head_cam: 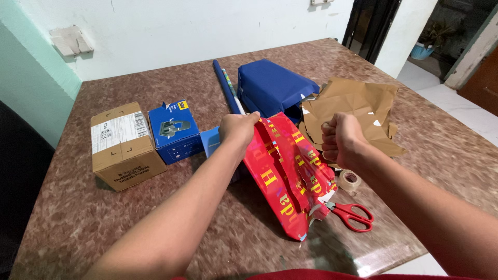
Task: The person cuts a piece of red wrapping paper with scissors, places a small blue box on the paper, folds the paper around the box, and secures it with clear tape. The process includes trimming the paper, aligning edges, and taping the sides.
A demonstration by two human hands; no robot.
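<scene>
My left hand (237,129) grips the top left edge of a sheet of red wrapping paper (282,173) with yellow letters, holding it up off the table. My right hand (340,139) is closed in a fist at the paper's right edge, gripping that side. The paper hangs down between both hands, its lower end torn and touching the brown stone table (78,223). What the paper covers beneath is hidden.
A cardboard box (123,146) and a blue box (175,130) stand at the left. Behind the paper lie a blue roll (224,83), a blue-wrapped parcel (272,85) and crumpled brown paper (355,106). Red scissors (354,214) and a tape roll (350,180) lie at the right.
</scene>
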